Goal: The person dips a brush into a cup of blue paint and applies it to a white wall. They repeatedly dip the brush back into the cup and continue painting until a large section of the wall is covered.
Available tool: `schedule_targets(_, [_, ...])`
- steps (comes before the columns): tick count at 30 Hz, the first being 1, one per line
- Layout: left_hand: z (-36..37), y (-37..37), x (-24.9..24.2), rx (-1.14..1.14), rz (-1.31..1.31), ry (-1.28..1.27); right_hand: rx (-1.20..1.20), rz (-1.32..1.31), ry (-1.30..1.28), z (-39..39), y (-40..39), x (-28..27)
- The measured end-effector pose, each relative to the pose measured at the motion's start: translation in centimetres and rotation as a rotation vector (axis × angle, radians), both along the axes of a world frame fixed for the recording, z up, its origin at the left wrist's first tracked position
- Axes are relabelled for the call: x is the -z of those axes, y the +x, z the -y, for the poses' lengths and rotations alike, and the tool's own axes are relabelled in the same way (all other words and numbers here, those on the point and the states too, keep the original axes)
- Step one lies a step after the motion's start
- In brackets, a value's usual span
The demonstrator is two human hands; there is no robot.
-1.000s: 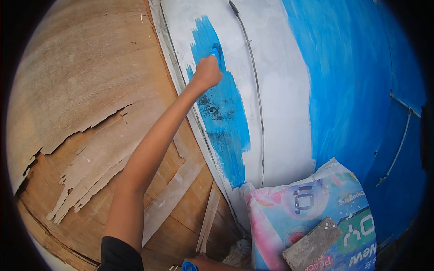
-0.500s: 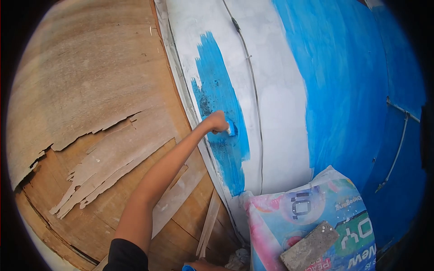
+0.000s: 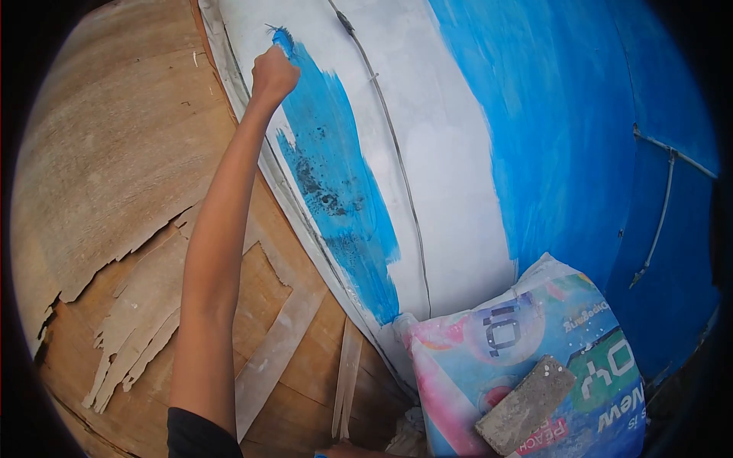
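Observation:
My left hand (image 3: 275, 75) is closed around a paintbrush (image 3: 282, 41), its handle mostly hidden in the fist. Blue-wet, splayed bristles press on the white wall (image 3: 450, 175) at the top end of a blue painted strip (image 3: 336, 145). Dark blotches show through the middle of that strip. Only a sliver of my right hand (image 3: 347, 450) shows at the bottom edge, beside a small bit of something blue; its fingers are cut off from view.
A thin cable (image 3: 397, 153) runs down the wall right of the strip. Torn plywood (image 3: 114, 153) covers the left side. Low on the right, a printed plastic sheet (image 3: 458, 366) bears a grey block (image 3: 527, 404). Pipes (image 3: 663, 206) cross the blue wall section (image 3: 557, 137).
My left hand has moved the brush up and left along the strip, and blue paint now reaches higher. The view has shifted slightly, and less of my right hand shows.

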State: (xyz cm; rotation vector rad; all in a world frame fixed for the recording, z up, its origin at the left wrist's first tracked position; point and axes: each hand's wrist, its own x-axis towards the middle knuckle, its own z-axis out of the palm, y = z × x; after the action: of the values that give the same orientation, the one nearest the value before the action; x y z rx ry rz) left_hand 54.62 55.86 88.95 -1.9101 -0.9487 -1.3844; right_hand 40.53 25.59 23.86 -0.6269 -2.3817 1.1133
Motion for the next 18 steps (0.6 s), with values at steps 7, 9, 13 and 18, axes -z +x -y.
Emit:
schedule_targets(7, [2.2, -0.5, 17.7, 0.13, -0.135, -0.321, 0.285, -0.108, 0.084, 1.8, -1.6, 3.0])
schedule_targets(9, [2.6, -0.6, 24.1, 0.213, -0.175, -0.452, 0.297, -0.036, 0.128, 2.2, -0.1, 0.1])
schedule_targets(13, [3.5, -1.1, 35.8, 0.147, -0.338, -0.724, 0.239, -0.238, 0.115, 1.7, 0.2, 1.3])
schedule_targets(18, [4.4, -1.3, 41.8, 0.007, -0.478, -1.036, -0.082, -0.129, 0.058, 0.0, 1.2, -0.2])
